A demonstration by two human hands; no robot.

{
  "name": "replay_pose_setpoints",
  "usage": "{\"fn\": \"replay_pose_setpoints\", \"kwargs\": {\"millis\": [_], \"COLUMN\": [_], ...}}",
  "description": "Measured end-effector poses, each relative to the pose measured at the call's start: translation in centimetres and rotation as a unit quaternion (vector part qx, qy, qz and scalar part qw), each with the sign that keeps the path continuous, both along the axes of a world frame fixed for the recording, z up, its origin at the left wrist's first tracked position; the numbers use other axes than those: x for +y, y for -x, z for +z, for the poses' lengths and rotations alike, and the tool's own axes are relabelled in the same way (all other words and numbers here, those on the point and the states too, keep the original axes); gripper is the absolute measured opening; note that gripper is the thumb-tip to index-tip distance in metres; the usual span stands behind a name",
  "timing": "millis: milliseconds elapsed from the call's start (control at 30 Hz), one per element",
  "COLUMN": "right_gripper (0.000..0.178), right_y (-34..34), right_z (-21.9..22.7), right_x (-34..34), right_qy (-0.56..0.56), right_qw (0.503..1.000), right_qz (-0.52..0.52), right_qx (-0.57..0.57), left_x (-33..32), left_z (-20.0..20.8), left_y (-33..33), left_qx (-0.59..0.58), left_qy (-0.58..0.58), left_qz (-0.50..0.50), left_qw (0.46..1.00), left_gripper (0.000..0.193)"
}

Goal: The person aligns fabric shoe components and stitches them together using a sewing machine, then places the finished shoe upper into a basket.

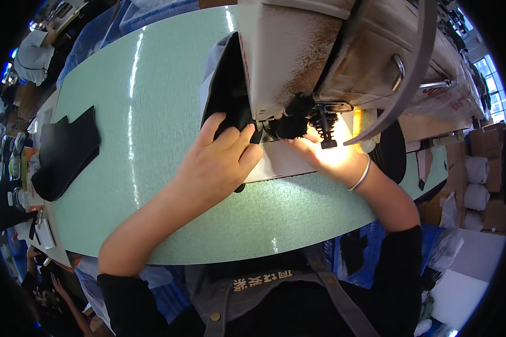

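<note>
A sewing machine (298, 53) with a worn beige head stands in front of me, its lamp lighting the needle area. A black leather-like piece (227, 84) runs along the left side of the head and reaches the needle. My left hand (222, 157) grips this piece just left of the needle, fingers bent and thumb near its edge. My right hand (331, 160), with a bracelet at the wrist, is at the right side of the needle area. Black fuzzy padding (298, 115) and a spring-loaded tension part (325, 126) hide its fingertips, and glare washes it out.
The green tabletop (174, 62) curves around the machine. Another black cut piece (70, 154) lies at its left. A grey curved bar (416, 73) arches at the right of the head. Blue crates (371, 236) stand below the front edge. Other people (34, 56) are at far left.
</note>
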State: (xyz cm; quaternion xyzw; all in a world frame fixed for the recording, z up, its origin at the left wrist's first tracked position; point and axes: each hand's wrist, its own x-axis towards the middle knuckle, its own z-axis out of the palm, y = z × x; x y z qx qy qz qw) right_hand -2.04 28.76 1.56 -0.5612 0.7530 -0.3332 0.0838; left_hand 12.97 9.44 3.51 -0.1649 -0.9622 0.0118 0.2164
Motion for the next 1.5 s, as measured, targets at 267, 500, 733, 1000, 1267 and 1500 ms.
{"fn": "replay_pose_setpoints", "kwargs": {"millis": [267, 500, 733, 1000, 1267, 1500], "right_gripper": [0.036, 0.01, 0.012, 0.034, 0.041, 0.04], "right_y": [-0.4, 3.4, 0.5, -0.4, -1.6, -1.6], "right_z": [3.6, 3.7, 2.4, 2.5, 1.8, 2.1], "right_x": [-0.4, 1.3, 0.6, 0.3, 0.2, 0.3], "right_qy": [-0.204, 0.035, 0.029, 0.003, -0.048, -0.033], "right_qw": [0.925, 0.992, 0.953, 0.945, 0.931, 0.902], "right_qz": [0.035, 0.025, 0.111, 0.114, 0.084, 0.093], "right_qx": [0.32, 0.119, 0.282, 0.306, 0.351, 0.42], "left_x": [0.1, -3.0, -0.8, 0.2, 0.9, 0.5], "left_z": [-0.6, 1.4, 1.6, 0.3, -1.5, -1.6], "left_y": [-0.2, -0.1, -0.9, -0.7, 0.0, 0.5], "left_qx": [0.021, -0.031, -0.085, -0.02, 0.042, 0.056], "left_qy": [0.048, -0.084, 0.005, -0.005, -0.018, -0.045], "left_qz": [0.007, 0.019, -0.036, -0.028, -0.008, -0.03], "left_qw": [0.999, 0.996, 0.996, 0.999, 0.999, 0.997], "left_gripper": [0.009, 0.023, 0.021, 0.025, 0.014, 0.025]}}
